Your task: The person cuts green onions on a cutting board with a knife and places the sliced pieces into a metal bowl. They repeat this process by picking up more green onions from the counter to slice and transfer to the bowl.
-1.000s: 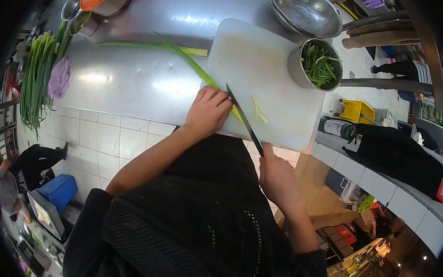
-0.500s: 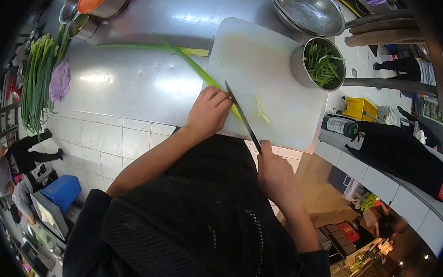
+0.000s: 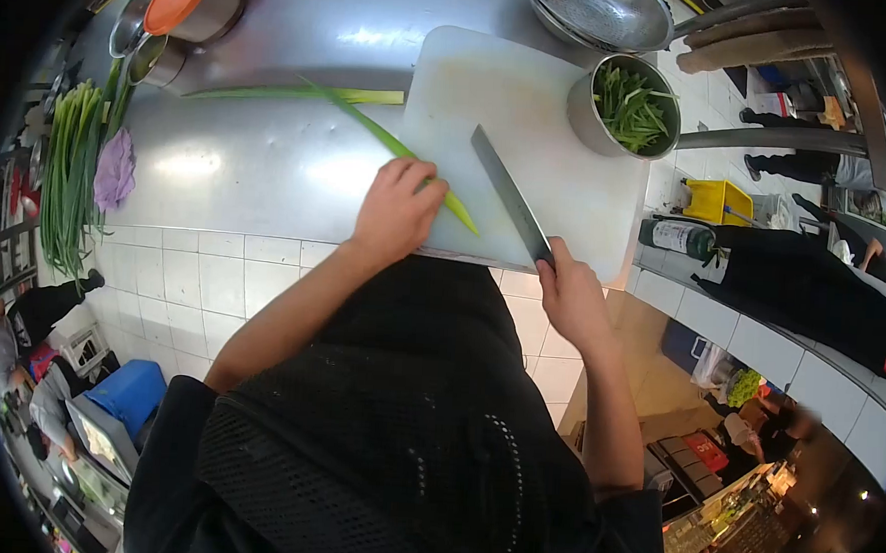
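My left hand (image 3: 399,209) is closed on a green onion (image 3: 378,131), pressing it to the left edge of the white cutting board (image 3: 592,199). The stalk's pointed cut end (image 3: 460,213) sticks out to the right of my fingers. In my right hand (image 3: 574,298) is a kitchen knife (image 3: 510,193), its wide blade angled over the board, apart from the stalk. Another green onion (image 3: 272,92) lies on the steel counter left of the board. A metal pot (image 3: 596,124) of cut green onion (image 3: 634,108) stands on the board's upper right part.
Metal bowls (image 3: 607,15) sit behind the board. At the far left lie a bunch of green onions (image 3: 67,177), a purple cloth (image 3: 116,169) and an orange-lidded container (image 3: 182,2). Other people (image 3: 51,396) are in the room to the left and right.
The knife has moved right, away from the stalk, and its blade face now shows. The small cut slivers on the board are no longer visible. My left hand still holds the stalk.
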